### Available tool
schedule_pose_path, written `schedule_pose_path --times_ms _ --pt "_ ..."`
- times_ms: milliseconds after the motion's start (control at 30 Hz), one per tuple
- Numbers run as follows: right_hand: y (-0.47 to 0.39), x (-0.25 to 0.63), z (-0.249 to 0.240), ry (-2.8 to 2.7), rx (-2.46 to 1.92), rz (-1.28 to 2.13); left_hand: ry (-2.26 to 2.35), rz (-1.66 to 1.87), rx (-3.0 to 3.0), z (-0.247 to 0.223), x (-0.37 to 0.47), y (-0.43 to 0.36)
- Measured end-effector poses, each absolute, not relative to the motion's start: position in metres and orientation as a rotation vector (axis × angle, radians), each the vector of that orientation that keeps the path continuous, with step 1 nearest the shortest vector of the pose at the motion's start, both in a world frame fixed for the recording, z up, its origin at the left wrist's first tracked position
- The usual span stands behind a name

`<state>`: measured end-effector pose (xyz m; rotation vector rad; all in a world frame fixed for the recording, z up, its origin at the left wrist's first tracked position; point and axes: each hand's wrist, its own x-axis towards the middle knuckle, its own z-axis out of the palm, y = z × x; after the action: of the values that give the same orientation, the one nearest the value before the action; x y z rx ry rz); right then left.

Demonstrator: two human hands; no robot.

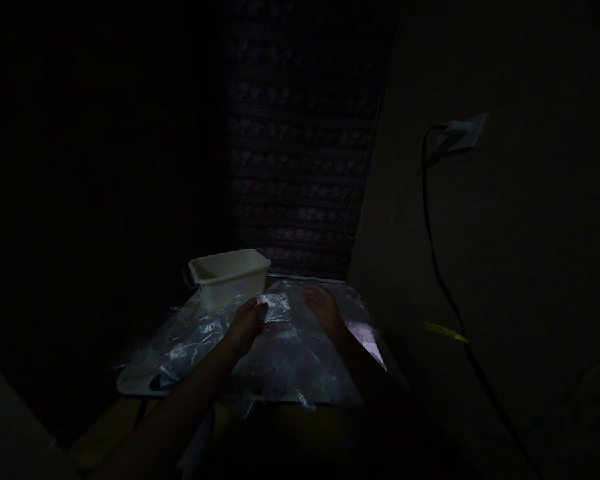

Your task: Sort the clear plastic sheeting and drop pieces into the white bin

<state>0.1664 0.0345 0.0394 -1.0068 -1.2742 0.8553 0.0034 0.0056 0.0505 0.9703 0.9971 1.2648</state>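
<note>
One shiny plastic packet (279, 305) pinched in left hand (247, 325), near cream plastic tub (233, 283); right hand (323, 307) blurred, loosely curled, can't tell if holding anything, above clear plastic sheeting (305, 363).

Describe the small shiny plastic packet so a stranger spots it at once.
Below the dark patterned blind stands a pale table strewn with clear plastic film. Near the right end of the cream rectangular tub, find the left hand. The small shiny plastic packet is the only piece gripped there.
</note>
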Motion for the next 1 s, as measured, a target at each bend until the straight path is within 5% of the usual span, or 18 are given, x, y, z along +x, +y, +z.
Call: schedule_pose_path --times_ms 200,1000 --pt "0.0305 0.1654 0.0405 -1.585 -1.002 0.281 0.892 1.213 1.009 0.0495 0.0022 0.0055" --pt "0.026 0.163 0.0472 -1.679 -0.982 0.171 0.834 1.121 1.021 0.0532 0.0107 -0.0001"
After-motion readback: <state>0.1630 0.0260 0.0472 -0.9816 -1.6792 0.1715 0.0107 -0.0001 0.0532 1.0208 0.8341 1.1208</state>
